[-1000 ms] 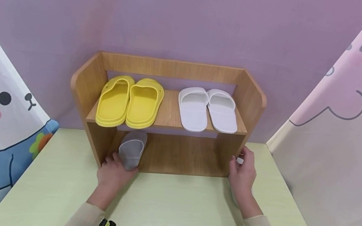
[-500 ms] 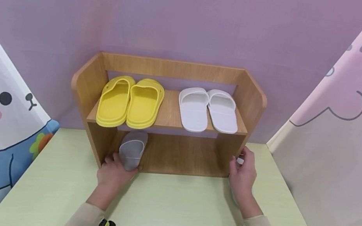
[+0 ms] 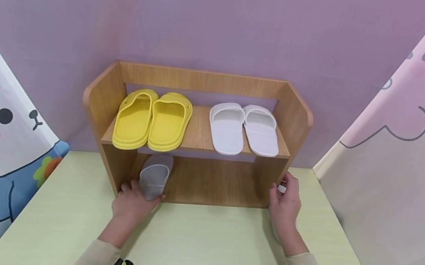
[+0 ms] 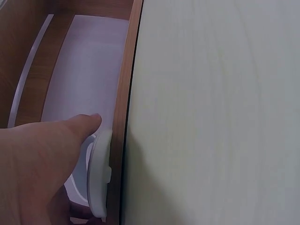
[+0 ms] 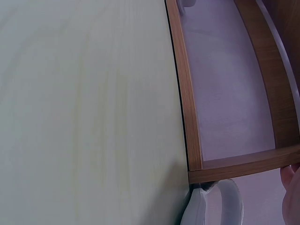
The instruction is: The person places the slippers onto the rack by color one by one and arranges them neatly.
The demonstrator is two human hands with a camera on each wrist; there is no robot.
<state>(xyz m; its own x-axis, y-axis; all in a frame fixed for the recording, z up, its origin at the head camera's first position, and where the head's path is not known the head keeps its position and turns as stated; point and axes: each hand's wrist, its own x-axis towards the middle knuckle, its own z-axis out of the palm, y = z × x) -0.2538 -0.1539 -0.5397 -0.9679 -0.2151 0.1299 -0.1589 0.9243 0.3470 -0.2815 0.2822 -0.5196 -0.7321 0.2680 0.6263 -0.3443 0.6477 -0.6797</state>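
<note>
My left hand point(image 3: 133, 204) holds the heel end of a grey slipper point(image 3: 155, 174) on the lower shelf of a small wooden shoe rack point(image 3: 213, 179). In the left wrist view the thumb lies over that slipper point(image 4: 98, 176), whose sole edge stands right at the front board; the other fingers are partly hidden beneath. Loosely bent, my right hand point(image 3: 286, 204) rests its fingertips at the outer face of the rack's right side panel. Below that hand, just outside the rack's front corner, is another pale slipper point(image 5: 220, 204), mostly covered by the hand in the head view.
Yellow clogs point(image 3: 151, 118) stand paired at the left of the upper shelf, white slippers point(image 3: 244, 130) at its right. The rack stands on a pale wood-grain table point(image 3: 194, 250). Purple cloth point(image 3: 213, 21) hangs behind it, with printed cloths at both sides.
The left forearm has shifted very slightly left and toward me, while that hand keeps its hold on the grey slipper. The right hand has not visibly moved.
</note>
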